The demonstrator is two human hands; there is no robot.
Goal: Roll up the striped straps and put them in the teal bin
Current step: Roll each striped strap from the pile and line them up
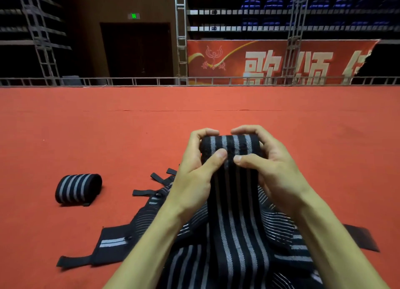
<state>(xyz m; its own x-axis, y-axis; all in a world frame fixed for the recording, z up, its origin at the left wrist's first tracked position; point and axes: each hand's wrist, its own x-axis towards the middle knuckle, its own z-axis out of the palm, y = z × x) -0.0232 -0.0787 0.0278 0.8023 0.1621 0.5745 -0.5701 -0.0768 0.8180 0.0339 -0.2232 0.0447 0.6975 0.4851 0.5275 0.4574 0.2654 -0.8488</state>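
A black strap with grey stripes [233, 202] is held up in front of me, its top end wound into a roll [232, 146]. My left hand [194, 169] grips the roll's left side, thumb pressed on its front. My right hand [268, 163] grips the right side, fingers curled over the top. The strap's loose length hangs down to a heap of several more striped straps [287, 230] on the red floor. One finished roll [78, 188] lies on the floor to the left. No teal bin is in view.
Red carpet floor [108, 126] stretches ahead to a low metal rail [129, 81]. Black strap ends and tabs [112, 245] spread out at lower left and a black tab [363, 239] at lower right. Behind the rail stand truss columns, a red banner and blue seats.
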